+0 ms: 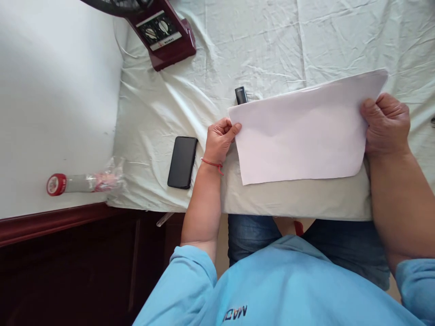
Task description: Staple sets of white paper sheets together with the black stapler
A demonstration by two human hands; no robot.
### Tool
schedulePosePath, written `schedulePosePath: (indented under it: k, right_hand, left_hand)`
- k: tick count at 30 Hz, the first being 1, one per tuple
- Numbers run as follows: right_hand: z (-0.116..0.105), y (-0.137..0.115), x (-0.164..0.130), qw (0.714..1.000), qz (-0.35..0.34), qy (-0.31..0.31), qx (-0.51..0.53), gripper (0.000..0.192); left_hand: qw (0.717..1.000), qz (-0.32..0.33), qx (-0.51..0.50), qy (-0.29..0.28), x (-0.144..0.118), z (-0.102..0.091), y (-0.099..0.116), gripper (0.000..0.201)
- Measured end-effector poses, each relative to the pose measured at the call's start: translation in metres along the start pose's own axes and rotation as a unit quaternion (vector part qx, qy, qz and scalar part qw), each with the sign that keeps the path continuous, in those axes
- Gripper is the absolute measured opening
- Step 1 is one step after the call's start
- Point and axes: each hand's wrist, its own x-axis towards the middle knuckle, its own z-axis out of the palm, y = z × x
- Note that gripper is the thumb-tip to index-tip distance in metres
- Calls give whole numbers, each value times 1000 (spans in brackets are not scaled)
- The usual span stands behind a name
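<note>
A sheaf of white paper spans the space between my hands, tilted so its right end sits higher in view. My left hand is closed on the left edge, thumb on top near the upper corner. At the opposite edge my right hand grips the paper, its thumb on the face and the other fingers curled beside and behind it. Several edges show along the top, so there is more than one sheet. Partly covered by the paper's upper left edge is a small black object on the cloth.
A black smartphone lies left of my left forearm. Farther back stands a dark red fan base with dials. A clear bottle with a red cap lies on a white surface at the left. A pale, wrinkled cloth covers the table.
</note>
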Motion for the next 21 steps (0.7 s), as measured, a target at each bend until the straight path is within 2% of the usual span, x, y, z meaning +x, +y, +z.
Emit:
schedulePosePath:
  k: [3,5,8,15,21]
  right_hand:
    - [2,-2,-6,998,36,-57,5,71]
    - [3,-2,-9,997,40,-69,-7,69]
    - [3,1,-6,999,24,-42,-13,67]
    - [2,10,7,1000,-19,20,1,72]
    - [1,14,8,1000,-19,21,14,71]
  left_hand:
    - [999,1,-8,31,4,0,-6,68]
    - [999,3,-7,49,7,-1,-10,69]
    - [999,10,1,49,8,-1,-11,66]
    - [999,-17,20,-31,3,0,-4,47]
    - [998,-4,57,-12,3,-1,-4,60]
